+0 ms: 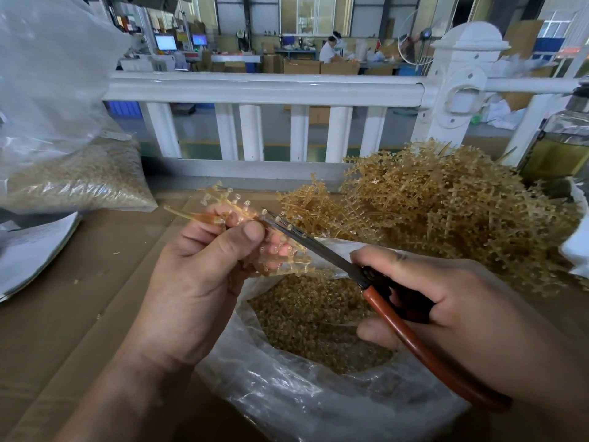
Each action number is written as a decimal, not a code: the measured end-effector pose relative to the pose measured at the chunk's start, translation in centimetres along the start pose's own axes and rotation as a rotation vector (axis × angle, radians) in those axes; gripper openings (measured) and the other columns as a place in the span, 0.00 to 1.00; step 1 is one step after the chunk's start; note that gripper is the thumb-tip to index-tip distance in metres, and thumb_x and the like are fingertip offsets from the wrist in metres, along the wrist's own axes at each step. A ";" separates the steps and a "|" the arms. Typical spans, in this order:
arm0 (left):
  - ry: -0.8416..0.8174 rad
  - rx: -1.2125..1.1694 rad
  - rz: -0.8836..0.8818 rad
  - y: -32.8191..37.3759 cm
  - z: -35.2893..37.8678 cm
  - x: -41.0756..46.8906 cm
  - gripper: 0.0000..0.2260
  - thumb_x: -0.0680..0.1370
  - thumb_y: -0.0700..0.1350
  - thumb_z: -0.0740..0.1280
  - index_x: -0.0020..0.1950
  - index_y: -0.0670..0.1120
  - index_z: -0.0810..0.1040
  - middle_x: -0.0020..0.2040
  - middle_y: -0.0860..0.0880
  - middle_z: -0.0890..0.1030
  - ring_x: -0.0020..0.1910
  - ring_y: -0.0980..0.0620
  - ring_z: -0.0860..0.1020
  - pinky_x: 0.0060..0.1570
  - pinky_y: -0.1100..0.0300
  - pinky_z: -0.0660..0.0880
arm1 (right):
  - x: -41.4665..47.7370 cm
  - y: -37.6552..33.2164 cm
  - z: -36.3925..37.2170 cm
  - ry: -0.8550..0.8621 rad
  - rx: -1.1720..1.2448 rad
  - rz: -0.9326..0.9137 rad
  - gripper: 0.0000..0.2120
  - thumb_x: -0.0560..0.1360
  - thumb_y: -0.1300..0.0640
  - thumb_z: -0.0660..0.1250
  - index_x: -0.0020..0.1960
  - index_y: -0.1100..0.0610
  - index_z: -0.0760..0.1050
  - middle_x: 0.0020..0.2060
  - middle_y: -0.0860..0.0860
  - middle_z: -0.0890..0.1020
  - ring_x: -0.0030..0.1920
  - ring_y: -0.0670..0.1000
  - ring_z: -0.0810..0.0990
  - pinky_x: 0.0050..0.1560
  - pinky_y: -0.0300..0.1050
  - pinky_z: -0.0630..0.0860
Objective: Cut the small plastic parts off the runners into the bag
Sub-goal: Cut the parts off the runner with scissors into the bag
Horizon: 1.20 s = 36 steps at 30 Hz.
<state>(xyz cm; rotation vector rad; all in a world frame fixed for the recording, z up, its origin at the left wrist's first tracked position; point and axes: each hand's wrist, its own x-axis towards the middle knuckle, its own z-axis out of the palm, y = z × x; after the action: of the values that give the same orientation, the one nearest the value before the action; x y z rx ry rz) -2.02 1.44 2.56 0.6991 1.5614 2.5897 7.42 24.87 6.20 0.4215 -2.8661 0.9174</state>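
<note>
Left hand (pixel 197 275) pinching a runner (pixel 242 215), right hand (pixel 446 314) gripping scissors (pixel 318 247), mid-snip above the bag (pixel 287 393); next, likely closing the blades.

This was a factory floor, a plastics workshop. Beyond a white railing (pixel 264 87) at twelve o'clock lay an open hall with tall windows (pixel 306 11), lit monitors (pixel 165 42) at eleven o'clock, stacked cardboard boxes (pixel 301 67) and a seated worker (pixel 328 52). A standing fan (pixel 414 39) rose at one o'clock. On the cardboard-covered counter (pixel 79 298), a heap of moulded runners (pixel 446 199) lay at two o'clock, a bulk bag of cut parts (pixel 79 180) at ten.
</note>
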 end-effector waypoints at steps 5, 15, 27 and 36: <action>0.006 -0.015 0.005 0.0 0.1 0.0 0.02 0.71 0.40 0.73 0.42 0.42 0.82 0.39 0.43 0.84 0.38 0.48 0.81 0.48 0.51 0.78 | 0.0 0.0 0.0 0.002 0.008 -0.002 0.32 0.65 0.23 0.63 0.67 0.26 0.66 0.45 0.43 0.81 0.41 0.43 0.82 0.38 0.38 0.75; -0.014 -0.020 0.008 0.0 -0.1 0.0 0.01 0.72 0.40 0.73 0.42 0.44 0.83 0.40 0.45 0.84 0.40 0.49 0.82 0.50 0.51 0.78 | 0.0 0.0 0.0 0.013 0.049 -0.027 0.28 0.66 0.24 0.64 0.65 0.26 0.68 0.45 0.46 0.83 0.39 0.42 0.82 0.38 0.37 0.76; -0.054 -0.003 0.009 -0.2 -0.2 0.0 0.05 0.71 0.44 0.77 0.44 0.45 0.85 0.41 0.44 0.85 0.41 0.48 0.83 0.50 0.52 0.80 | 0.2 0.3 0.1 0.005 0.007 -0.013 0.28 0.65 0.25 0.65 0.64 0.29 0.70 0.43 0.43 0.81 0.41 0.45 0.81 0.37 0.37 0.74; -0.067 -0.005 -0.015 -0.2 -0.1 0.0 0.13 0.68 0.50 0.81 0.45 0.44 0.84 0.42 0.44 0.85 0.42 0.49 0.84 0.50 0.53 0.81 | 0.2 0.3 0.3 0.005 0.013 -0.024 0.27 0.66 0.25 0.64 0.63 0.30 0.70 0.42 0.43 0.80 0.39 0.45 0.80 0.35 0.35 0.74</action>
<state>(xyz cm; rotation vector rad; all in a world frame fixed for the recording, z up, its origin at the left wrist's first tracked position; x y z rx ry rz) -2.14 1.47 2.35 0.7623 1.5351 2.5315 7.11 24.92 5.86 0.4530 -2.8461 0.9329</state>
